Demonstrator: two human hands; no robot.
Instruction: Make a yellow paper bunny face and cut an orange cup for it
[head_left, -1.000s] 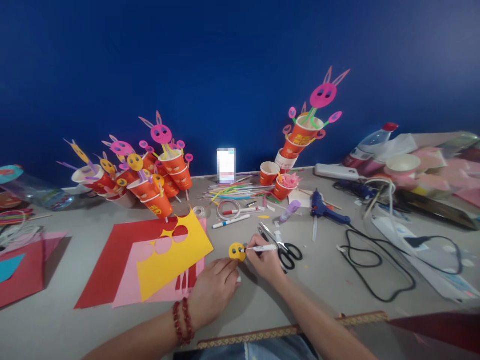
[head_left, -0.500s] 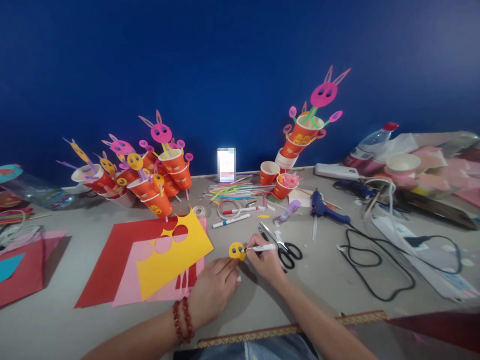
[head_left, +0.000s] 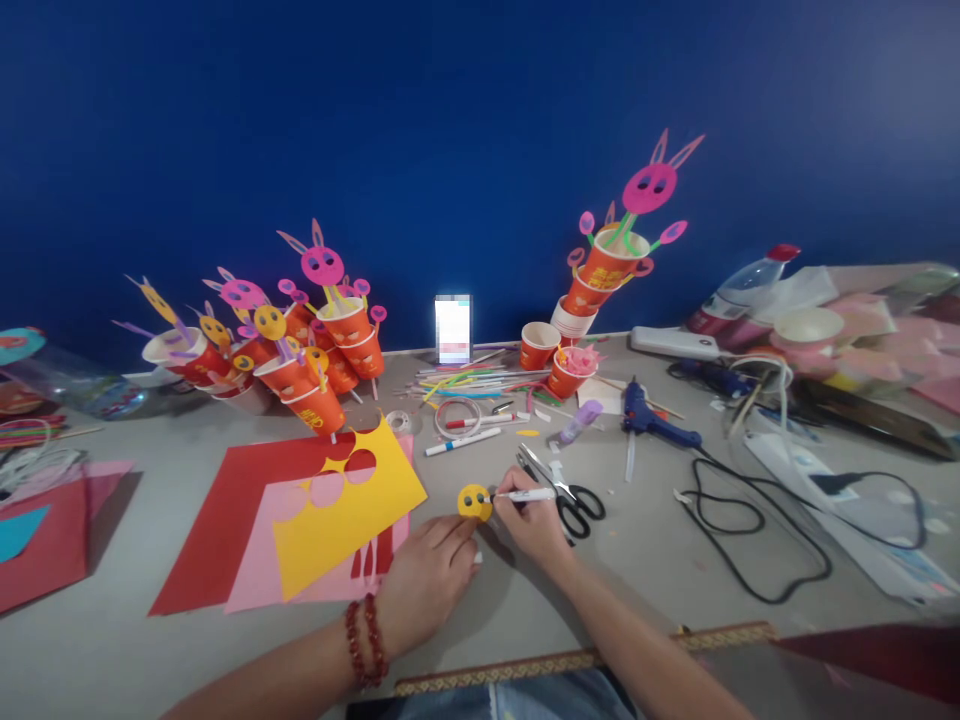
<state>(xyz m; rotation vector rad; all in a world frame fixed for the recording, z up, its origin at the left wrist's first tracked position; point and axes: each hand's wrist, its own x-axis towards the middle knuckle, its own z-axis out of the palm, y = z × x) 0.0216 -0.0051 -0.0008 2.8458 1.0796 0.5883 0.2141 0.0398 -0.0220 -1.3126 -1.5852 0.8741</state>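
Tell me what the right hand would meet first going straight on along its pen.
Most likely the yellow disc: the white pen in the right hand has its tip at it; contact is unclear.

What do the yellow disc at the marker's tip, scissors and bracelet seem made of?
Yellow disc: probably matte card or thin foam; flat, without shine. Scissors: smooth metal blades, judging by their glint; solid black handles, likely plastic. Bracelet: glossy dark-red beads with highlights; glass, stone or plastic, can't tell.
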